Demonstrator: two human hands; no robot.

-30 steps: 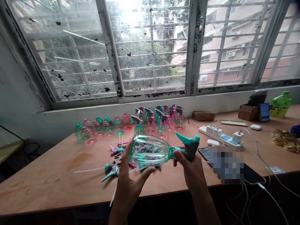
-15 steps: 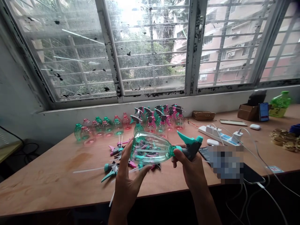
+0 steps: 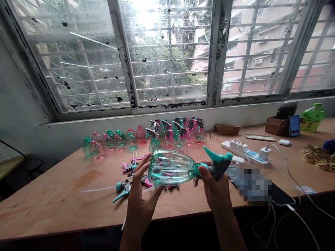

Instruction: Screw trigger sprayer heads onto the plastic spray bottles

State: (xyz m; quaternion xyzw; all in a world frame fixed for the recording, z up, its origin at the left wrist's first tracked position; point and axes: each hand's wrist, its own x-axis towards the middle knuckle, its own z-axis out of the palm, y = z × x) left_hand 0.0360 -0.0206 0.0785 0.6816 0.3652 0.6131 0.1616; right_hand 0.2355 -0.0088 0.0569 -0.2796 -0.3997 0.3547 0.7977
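A clear green spray bottle (image 3: 172, 167) lies sideways in the air above the table, its base to the left. My left hand (image 3: 141, 198) cups the base, fingers behind and thumb below. My right hand (image 3: 214, 186) pinches the teal collar at the neck, beneath the grey and teal trigger head (image 3: 221, 166). A pale dip tube runs inside the bottle. Under and behind it lie several loose trigger heads, among them a teal and grey one (image 3: 124, 190) with its tube pointing left; my left hand and the bottle hide part of the pile.
Several open green and pink bottles (image 3: 119, 141) stand at the back left. Beside them are several bottles with sprayer heads (image 3: 180, 134). On the right lie a white power strip (image 3: 244, 150), cables, a phone (image 3: 281, 193) and a small brown box (image 3: 227, 129). The table's front edge runs below my hands.
The bottle and my right hand have shifted slightly to the right. My left hand stays at the base, its thumb a little further left. The things on the table have not moved.
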